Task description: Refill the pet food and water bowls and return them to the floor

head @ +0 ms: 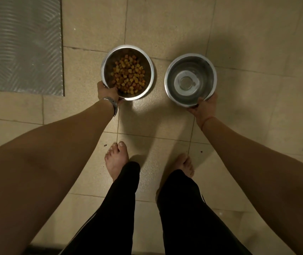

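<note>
A steel food bowl (148, 59) holds yellow and orange kibble (128, 74); my left hand (107, 92) grips its near rim, thumb inside. To its right a steel water bowl (209, 70) holds clear water, and my right hand (204, 107) grips its near rim. Both bowls are low over the beige tiled floor (165, 24); whether they touch it I cannot tell.
A grey ribbed mat (20, 45) lies at the upper left, its edge close to the food bowl. My bare feet (116, 159) and black-trousered legs stand just behind the bowls. A few dark crumbs dot the tiles near my feet.
</note>
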